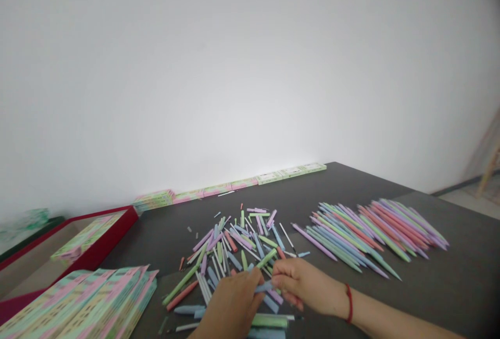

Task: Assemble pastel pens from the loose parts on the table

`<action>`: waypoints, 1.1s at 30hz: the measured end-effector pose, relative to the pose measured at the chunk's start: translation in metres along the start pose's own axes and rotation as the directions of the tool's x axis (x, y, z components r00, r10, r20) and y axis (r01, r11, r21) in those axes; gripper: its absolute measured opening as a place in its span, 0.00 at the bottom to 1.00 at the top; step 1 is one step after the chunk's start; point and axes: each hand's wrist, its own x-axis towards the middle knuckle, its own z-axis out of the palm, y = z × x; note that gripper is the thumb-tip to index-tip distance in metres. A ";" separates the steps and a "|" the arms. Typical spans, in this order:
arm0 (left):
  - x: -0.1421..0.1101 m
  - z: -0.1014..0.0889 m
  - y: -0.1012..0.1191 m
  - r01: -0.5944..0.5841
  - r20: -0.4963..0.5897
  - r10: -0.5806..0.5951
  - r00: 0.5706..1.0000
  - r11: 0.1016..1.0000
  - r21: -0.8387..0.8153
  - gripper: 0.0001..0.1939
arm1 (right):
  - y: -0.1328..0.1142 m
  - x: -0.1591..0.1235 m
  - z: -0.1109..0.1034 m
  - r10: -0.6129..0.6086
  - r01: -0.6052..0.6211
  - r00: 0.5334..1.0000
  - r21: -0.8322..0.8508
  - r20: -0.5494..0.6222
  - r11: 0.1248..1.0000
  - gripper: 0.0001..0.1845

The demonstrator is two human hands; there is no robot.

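Note:
My left hand [234,300] and my right hand [304,283] meet above a loose pile of pen parts. A pale blue pen piece [264,287] runs between the closed fingers of both hands; its ends are hidden by the fingers. Around them lie pastel barrels, such as a green barrel [182,284] and a red barrel [183,296], with short caps and thin white refills [287,236] mixed in. Directly below my hands a green barrel [269,321] lies across the table. To the right of the pile, whole-looking pens [351,235] in blue, green, red and purple are laid side by side.
Printed flat packs [86,302] are stacked at the front left. Behind them stands a red-rimmed box [117,230] with more packs inside. A row of packs [216,189] lines the white wall along the dark table [449,287]. Green-tinted clear plastic [27,222] lies far left.

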 end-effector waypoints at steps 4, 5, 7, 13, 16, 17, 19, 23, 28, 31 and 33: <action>0.001 -0.003 0.003 -0.010 0.023 0.007 1.000 0.994 0.110 0.08 | -0.007 -0.002 -0.003 -0.040 0.037 0.999 -0.129 -0.014 0.991 0.14; 0.001 -0.004 0.004 -0.011 0.027 0.007 1.000 0.992 0.123 0.09 | -0.010 -0.003 -0.005 -0.088 0.078 0.995 -0.201 -0.043 0.977 0.10; 0.002 -0.007 0.004 -0.003 0.030 -0.001 1.000 0.991 0.131 0.08 | -0.016 -0.006 -0.008 -0.184 0.146 0.978 -0.313 -0.096 0.938 0.05; 0.001 -0.012 0.006 -0.006 0.051 0.000 0.999 0.994 0.106 0.07 | -0.008 -0.004 -0.004 -0.031 0.029 0.999 -0.101 -0.014 0.994 0.15; 0.000 -0.013 0.006 -0.033 0.057 0.027 0.998 0.994 0.105 0.07 | -0.004 -0.002 -0.003 0.044 -0.046 0.998 0.034 0.050 0.998 0.19; 0.000 -0.013 0.006 -0.041 0.062 0.034 0.997 0.993 0.107 0.06 | -0.004 -0.002 -0.003 0.047 -0.050 0.997 0.047 0.061 0.998 0.19; 0.000 -0.013 0.006 -0.048 0.079 0.039 0.996 0.992 0.115 0.07 | -0.003 -0.001 -0.003 0.039 -0.043 0.997 0.057 0.071 0.997 0.19; 0.000 -0.011 0.009 -0.039 0.103 0.023 0.994 0.987 0.157 0.07 | 0.001 0.000 0.001 0.078 -0.092 0.991 0.124 0.109 0.988 0.20; 0.000 -0.008 0.011 -0.051 0.155 0.028 0.987 0.987 0.150 0.06 | 0.009 0.002 0.007 0.179 -0.215 0.969 0.234 0.168 0.948 0.21; 0.000 -0.009 0.011 -0.051 0.159 0.030 0.987 0.990 0.129 0.06 | 0.007 0.002 0.007 0.182 -0.213 0.969 0.185 0.168 0.960 0.22; 0.000 -0.011 0.010 -0.045 0.153 0.026 0.988 0.992 0.121 0.06 | 0.001 0.000 0.005 0.130 -0.142 0.982 0.082 0.138 0.987 0.21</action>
